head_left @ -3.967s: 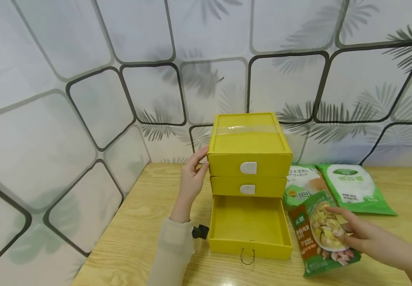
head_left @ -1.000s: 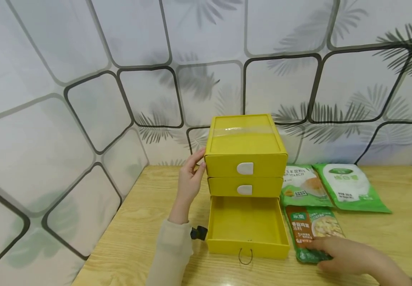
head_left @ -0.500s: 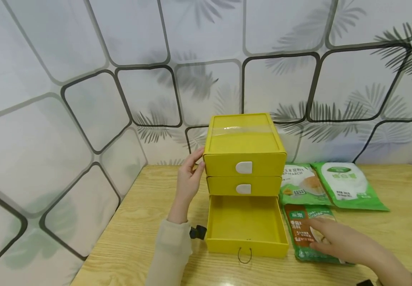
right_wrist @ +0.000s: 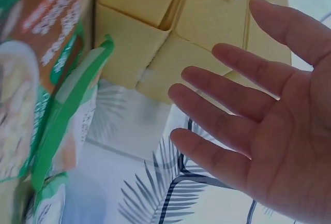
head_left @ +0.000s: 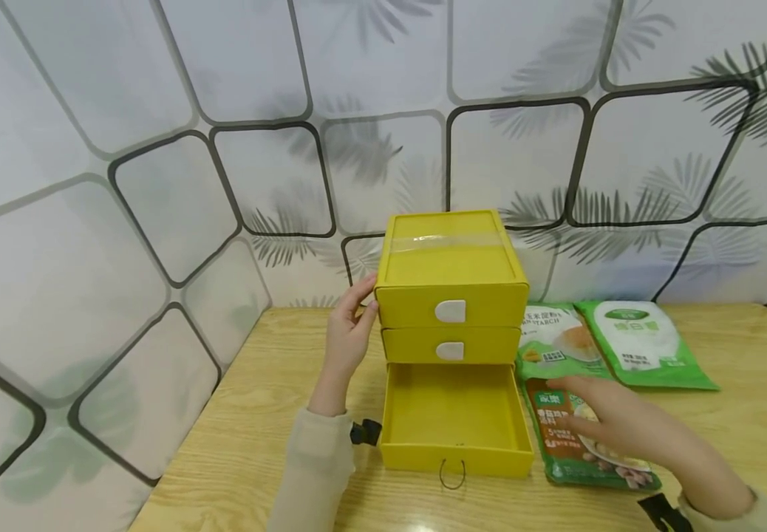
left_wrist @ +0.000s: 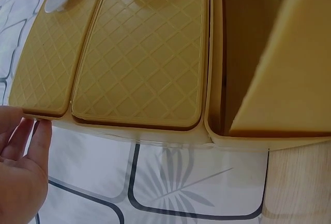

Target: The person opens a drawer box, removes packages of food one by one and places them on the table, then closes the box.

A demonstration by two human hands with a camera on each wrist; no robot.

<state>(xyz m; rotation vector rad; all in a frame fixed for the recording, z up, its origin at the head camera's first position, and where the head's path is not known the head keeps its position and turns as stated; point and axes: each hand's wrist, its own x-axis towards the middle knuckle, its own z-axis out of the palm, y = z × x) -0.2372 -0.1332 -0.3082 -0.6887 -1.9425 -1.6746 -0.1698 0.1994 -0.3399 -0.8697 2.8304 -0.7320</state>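
Note:
A yellow drawer unit [head_left: 451, 251] stands on the table, its bottom drawer [head_left: 457, 414] pulled out and bare inside. My left hand [head_left: 346, 336] touches the unit's left side near the top front edge, thumb and fingertips against it. On the right lies a green and brown soup mix packet [head_left: 559, 443], flat, with a picture of food on its front. My right hand [head_left: 629, 425] hovers over this packet and covers part of it. In the right wrist view the right palm [right_wrist: 295, 131] faces the camera, fingers spread and holding nothing.
Behind the soup packet lie a corn starch bag [head_left: 559, 343] and a green and white bag [head_left: 643, 343]. A wire loop [head_left: 452, 476] hangs on the open drawer's front; white tabs [head_left: 451, 311] mark the closed ones. A patterned wall covering [head_left: 383, 162] rises behind the table.
The soup mix packet, held tilted by my right hand earlier, now lies flat on the table. My right hand has let go and risen from it. The left hand stays on the unit.

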